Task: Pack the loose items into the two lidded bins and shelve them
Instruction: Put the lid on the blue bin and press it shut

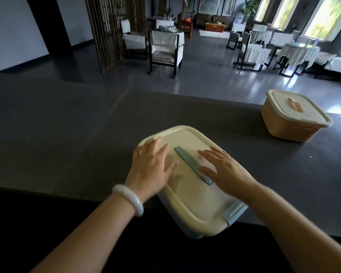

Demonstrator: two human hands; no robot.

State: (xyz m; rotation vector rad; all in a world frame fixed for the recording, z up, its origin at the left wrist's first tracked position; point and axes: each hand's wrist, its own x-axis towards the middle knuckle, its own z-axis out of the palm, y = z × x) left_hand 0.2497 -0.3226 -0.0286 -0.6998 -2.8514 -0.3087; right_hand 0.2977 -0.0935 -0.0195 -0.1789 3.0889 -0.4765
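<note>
Both hands, left hand (pixel 153 164) and right hand (pixel 225 170), lie flat with straight fingers on the lid (pixel 187 174) of the blue bin (pixel 235 213) at the bench (pixel 67 134) near edge, apparently pressing it closed. Orange bin (pixel 291 123) sits lidded at the far right edge. Next comes gripping and shelving.

Blue bin (pixel 235 213) lidded at the counter's near edge — orange bin (pixel 289 125) lidded, far right.

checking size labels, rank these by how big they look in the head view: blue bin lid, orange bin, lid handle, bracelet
1. blue bin lid, though it is nearest the camera
2. orange bin
3. lid handle and bracelet look alike, so unranked
</note>
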